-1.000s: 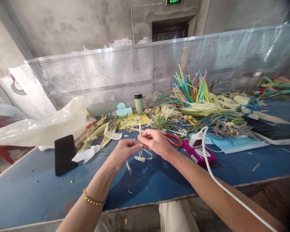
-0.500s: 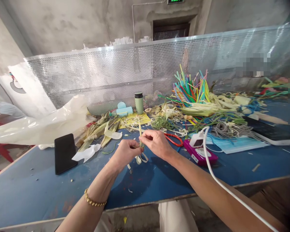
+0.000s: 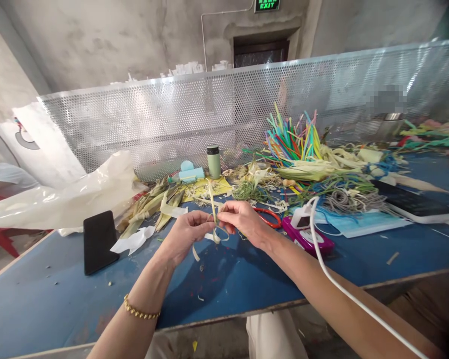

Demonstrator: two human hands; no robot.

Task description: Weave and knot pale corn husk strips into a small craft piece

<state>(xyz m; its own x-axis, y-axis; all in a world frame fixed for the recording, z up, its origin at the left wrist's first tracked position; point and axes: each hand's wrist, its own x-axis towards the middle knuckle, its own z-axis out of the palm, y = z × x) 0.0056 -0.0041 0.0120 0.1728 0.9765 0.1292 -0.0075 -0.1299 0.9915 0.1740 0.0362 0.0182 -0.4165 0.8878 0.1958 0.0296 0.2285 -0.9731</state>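
Note:
Above the blue table, both hands pinch a pale yellow-green husk strip. One end of it stands upright between the fingers, and small loops hang below them. My left hand, with a gold bead bracelet on its wrist, is closed on the strip from the left. Close against it, my right hand pinches the strip from the right. The fingertips partly hide where the strip crosses itself. Just behind my right hand lie red-handled scissors.
A black phone, white paper scrap and dried husks lie left. A green bottle stands behind. To the right are a purple device with a white cable, a blue mask, tangled cords and coloured strips.
My fingers have shifted on the strip, and both hands now meet side by side. The hanging loops sit a little higher, and the view has moved slightly.

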